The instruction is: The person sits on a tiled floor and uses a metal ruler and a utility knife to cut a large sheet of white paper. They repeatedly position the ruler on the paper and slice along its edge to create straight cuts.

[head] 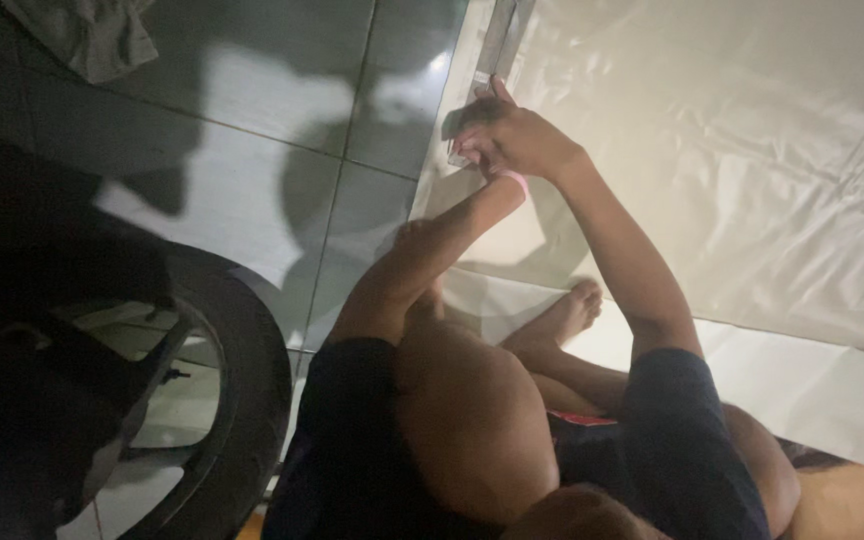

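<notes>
Ruler (497, 38), long and grey, lies on the big white sheet (732, 150) spread over the floor (272, 170), close to the sheet's left edge. Its long side runs along that edge, away from you. Your right hand (517, 135) sits on the near end of it, with one finger stretched out along it and the others bent. Your left hand (472, 150) is tucked just under the right one, so you cannot tell if its fingers (464, 158) are spread or pinching. Both hands touch. A dark wheel (242, 380) stands well apart, on your left. No boxes or bowls are in view.
</notes>
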